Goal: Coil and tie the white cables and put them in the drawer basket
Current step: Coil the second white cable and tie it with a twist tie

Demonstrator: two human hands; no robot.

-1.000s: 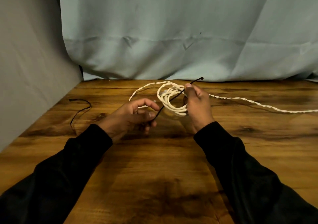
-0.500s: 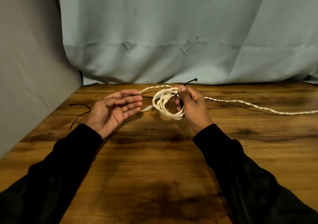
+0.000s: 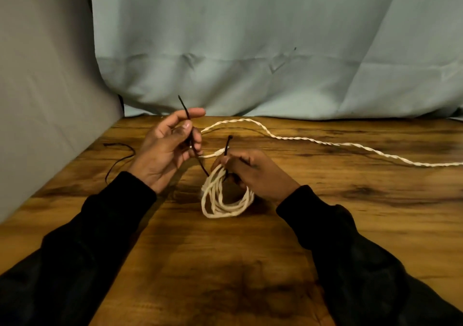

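A coil of white cable (image 3: 220, 197) hangs from my right hand (image 3: 253, 172), which grips its top together with one end of a thin black tie (image 3: 227, 147). My left hand (image 3: 167, 150) pinches the other end of the black tie between thumb and fingers, its tip sticking up past the fingers. The tie runs down from my left hand under the top of the coil. A second white twisted cable (image 3: 313, 141) lies uncoiled across the wooden table (image 3: 250, 263), trailing off the right edge. No drawer basket is in view.
Another thin black tie (image 3: 120, 157) lies on the table at the left, near a grey wall. A pale blue-grey cloth (image 3: 275, 50) hangs behind the table's far edge.
My left hand has gone from open and empty to pinching one end of the black tie. My right hand has lowered the coil toward me.
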